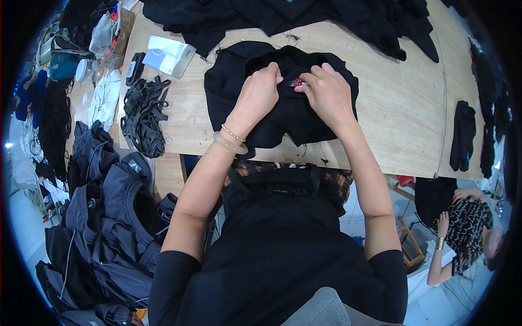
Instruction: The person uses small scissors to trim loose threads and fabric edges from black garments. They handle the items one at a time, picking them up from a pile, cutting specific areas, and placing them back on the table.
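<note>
A black garment (pixel 225 68), shaped like shorts, lies spread on the wooden table in front of me, its opening at the far side. My left hand (pixel 260 93) is closed in a pinch at the garment's upper middle; a fine thread between the fingers would be too small to make out. Between the thumb and fingers of my right hand (pixel 330 96) is a small pair of thread snips (pixel 297 83) with red on the handle. Their metal blades point left toward my left fingertips, just above the cloth.
Black garments (pixel 261 16) are heaped along the far edge. Left on the table (pixel 402 98) lie a tangle of dark straps (pixel 144 117), a white-and-blue box (pixel 169 56) and a black case (pixel 135 69). Dark clothes (pixel 117 217) pile at lower left. Another person (pixel 465 233) sits at right.
</note>
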Action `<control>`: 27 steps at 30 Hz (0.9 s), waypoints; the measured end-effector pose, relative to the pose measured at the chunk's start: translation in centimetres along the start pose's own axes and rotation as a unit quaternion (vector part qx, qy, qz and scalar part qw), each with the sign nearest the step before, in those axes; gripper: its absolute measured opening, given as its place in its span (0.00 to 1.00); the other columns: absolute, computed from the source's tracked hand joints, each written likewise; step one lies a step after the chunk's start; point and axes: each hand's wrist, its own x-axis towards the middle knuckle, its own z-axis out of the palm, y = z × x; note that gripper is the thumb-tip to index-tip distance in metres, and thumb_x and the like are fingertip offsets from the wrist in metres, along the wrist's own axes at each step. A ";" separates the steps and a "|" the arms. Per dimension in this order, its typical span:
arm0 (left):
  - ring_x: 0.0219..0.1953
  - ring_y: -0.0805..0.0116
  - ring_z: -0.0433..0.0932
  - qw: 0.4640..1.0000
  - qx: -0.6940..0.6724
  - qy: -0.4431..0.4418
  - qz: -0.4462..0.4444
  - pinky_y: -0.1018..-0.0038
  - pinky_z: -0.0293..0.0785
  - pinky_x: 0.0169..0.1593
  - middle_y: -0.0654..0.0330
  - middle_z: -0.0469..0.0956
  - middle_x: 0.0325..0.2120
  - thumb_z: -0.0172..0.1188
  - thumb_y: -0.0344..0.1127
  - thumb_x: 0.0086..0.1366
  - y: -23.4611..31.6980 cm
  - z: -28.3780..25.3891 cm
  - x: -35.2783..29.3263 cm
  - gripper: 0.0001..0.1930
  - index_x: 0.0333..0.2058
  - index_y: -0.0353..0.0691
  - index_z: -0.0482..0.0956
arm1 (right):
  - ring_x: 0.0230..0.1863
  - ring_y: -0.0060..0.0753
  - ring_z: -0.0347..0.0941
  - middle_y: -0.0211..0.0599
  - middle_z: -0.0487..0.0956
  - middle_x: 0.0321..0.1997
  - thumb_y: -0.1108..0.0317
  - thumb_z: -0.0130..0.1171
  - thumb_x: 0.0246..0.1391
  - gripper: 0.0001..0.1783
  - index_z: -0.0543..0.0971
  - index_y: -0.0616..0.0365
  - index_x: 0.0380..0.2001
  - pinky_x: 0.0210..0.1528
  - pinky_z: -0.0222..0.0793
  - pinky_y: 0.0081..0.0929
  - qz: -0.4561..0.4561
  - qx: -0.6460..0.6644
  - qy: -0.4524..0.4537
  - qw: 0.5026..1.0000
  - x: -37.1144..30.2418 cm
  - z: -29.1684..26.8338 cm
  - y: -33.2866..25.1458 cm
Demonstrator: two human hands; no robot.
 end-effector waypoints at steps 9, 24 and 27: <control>0.32 0.43 0.82 1.000 -0.008 0.000 -0.005 0.56 0.76 0.35 0.44 0.79 0.23 0.55 0.24 0.68 -0.1 0.1 0.0 0.03 0.34 0.32 0.72 | 0.39 0.33 0.72 0.30 0.77 0.30 0.65 0.68 0.47 0.07 0.85 0.55 0.28 0.38 0.69 0.32 -0.010 -0.019 0.014 1.000 0.1 -0.1 0.2; 0.33 0.47 0.83 0.998 -0.046 0.029 -0.040 0.60 0.77 0.37 0.45 0.80 0.24 0.53 0.21 0.65 1.1 -0.7 -1.1 0.01 0.34 0.33 0.73 | 0.32 0.32 0.73 0.32 0.80 0.32 0.65 0.68 0.51 0.10 0.86 0.59 0.33 0.35 0.68 0.31 0.141 0.210 0.064 0.965 0.1 0.0 0.6; 0.32 0.49 0.84 0.966 -0.178 -0.190 0.013 0.66 0.77 0.35 0.49 0.81 0.26 0.58 0.25 0.64 4.3 -2.5 -4.7 0.02 0.31 0.33 0.77 | 0.28 0.12 0.65 0.20 0.78 0.32 0.58 0.63 0.63 0.15 0.85 0.58 0.43 0.31 0.62 0.19 0.325 0.553 0.040 0.766 -0.1 -1.4 1.0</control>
